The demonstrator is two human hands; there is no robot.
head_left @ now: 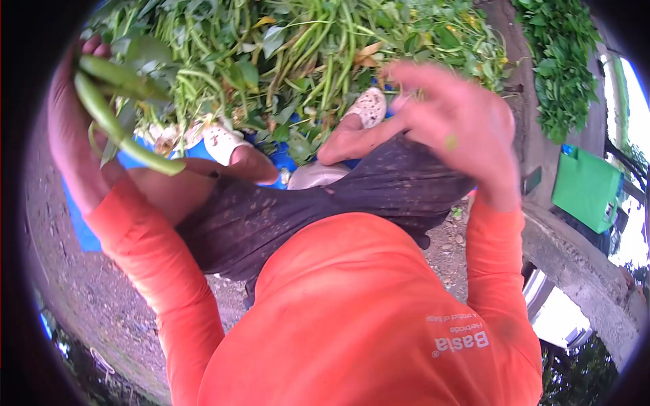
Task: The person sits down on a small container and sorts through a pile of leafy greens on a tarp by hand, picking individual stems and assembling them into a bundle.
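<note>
Bright orange fabric shirt (pixel 352 304) nearest, we hold long green pods (pixel 101 115) in our left hand (pixel 64 125) at left, our blurred right hand (pixel 470 122) spread, apparently empty, at right, seemingly mid-handling, another pick calling for parting the far leafy green heap (pixel 325 47).

From my remote post I count: hands (pixel 467 125), two, at ten and two o'clock; pods (pixel 108 114), two, ten o'clock; shoes (pixel 370 107), two, ten and one o'clock; green box (pixel 586 188), one, three o'clock.
</note>
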